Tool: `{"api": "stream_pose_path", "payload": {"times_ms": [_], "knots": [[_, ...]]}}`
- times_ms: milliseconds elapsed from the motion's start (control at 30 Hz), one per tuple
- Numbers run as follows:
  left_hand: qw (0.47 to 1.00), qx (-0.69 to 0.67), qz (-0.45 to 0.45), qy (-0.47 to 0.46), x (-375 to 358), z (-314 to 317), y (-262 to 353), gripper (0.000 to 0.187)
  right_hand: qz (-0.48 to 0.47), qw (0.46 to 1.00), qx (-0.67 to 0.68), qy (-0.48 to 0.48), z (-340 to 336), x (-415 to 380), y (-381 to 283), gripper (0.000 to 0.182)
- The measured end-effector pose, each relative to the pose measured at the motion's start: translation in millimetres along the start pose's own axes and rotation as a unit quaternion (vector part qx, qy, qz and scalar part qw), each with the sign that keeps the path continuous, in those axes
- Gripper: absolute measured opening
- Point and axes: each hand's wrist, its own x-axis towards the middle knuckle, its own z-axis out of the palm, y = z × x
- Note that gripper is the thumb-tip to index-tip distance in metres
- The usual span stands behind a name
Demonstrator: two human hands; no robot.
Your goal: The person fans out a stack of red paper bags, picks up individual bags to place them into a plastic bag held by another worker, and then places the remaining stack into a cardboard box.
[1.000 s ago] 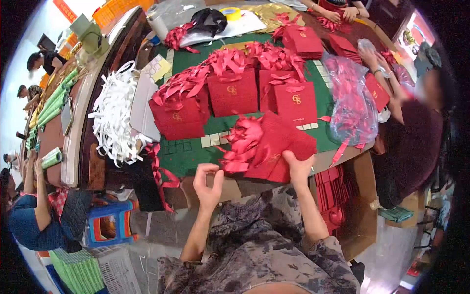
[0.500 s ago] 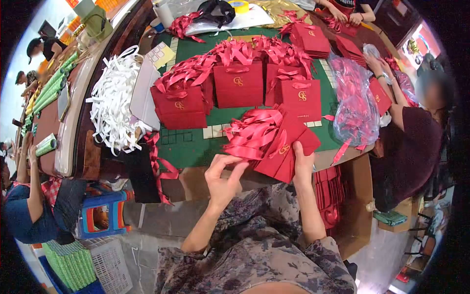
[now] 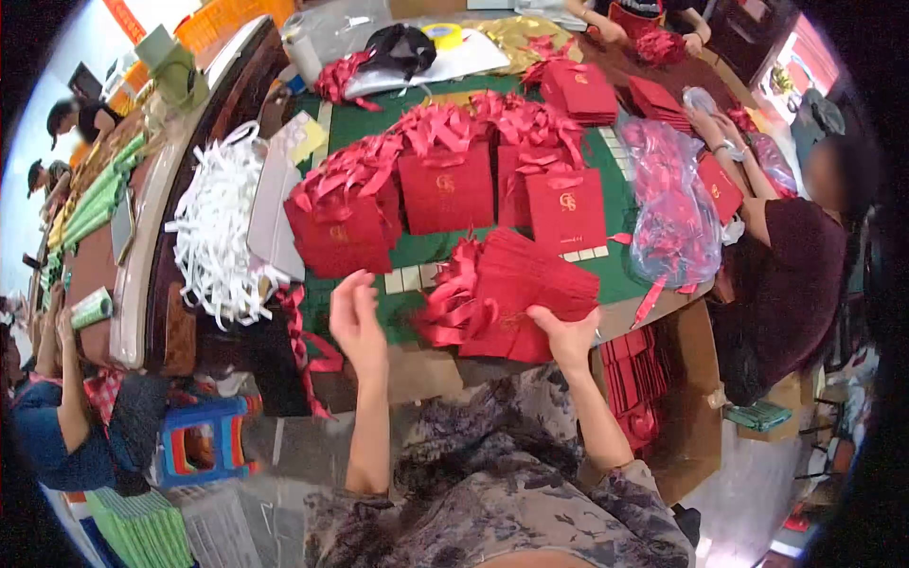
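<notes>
A fanned stack of flat red paper gift bags (image 3: 535, 284) with red ribbon handles lies at the near edge of the green mat (image 3: 379, 308). My right hand (image 3: 568, 339) grips its right side, thumb on top and the other fingers hidden underneath. To the left of the ribbons, my left hand (image 3: 358, 317) is raised with fingers apart and nothing in it. Behind the stack, more red bags with gold lettering stand upright in groups, among them a middle group (image 3: 447, 194) and a left group (image 3: 341, 237), with loops of ribbon piled over their tops.
White ribbons (image 3: 222, 227) heap up at the left beside a grey box panel (image 3: 276, 222). A clear plastic bag of red ribbons (image 3: 672, 204) lies at the right, near a co-worker's arms. Below the table edge, a cardboard box (image 3: 686, 398) holds red bags. Another person works at the far side.
My left hand has let go of the ribbons and moved left and up. The bag stack now lies flatter and more spread, with my right hand still on its right side.
</notes>
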Motion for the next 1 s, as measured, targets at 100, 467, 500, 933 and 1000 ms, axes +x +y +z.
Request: {"api": "stream_pose_path", "payload": {"times_ms": [100, 467, 500, 933, 1000], "knots": [[0.987, 0.028, 0.157, 0.015, 0, 2, 24, 0.042, -0.144, 0.984, -0.099, -0.025, 3, 9, 4, 0.065], [0.862, 0.084, 0.179, -0.466, 21, 47, 10, 0.147, -0.220, 0.964, -0.072, -0.127, -7, 6, 53, 0.065], [0.861, 0.042, 0.163, -0.480, 20, 51, 8, 0.148, -0.201, 0.969, -0.044, -0.134, -6, 5, 53, 0.065], [0.869, -0.068, 0.108, -0.479, -1, 61, -8, 0.113, -0.229, 0.967, 0.040, -0.101, 12, -3, 54, 0.090], [0.882, -0.068, 0.116, -0.451, -4, 59, -14, 0.108, -0.238, 0.966, 0.053, -0.085, 12, -2, 56, 0.092]]}}
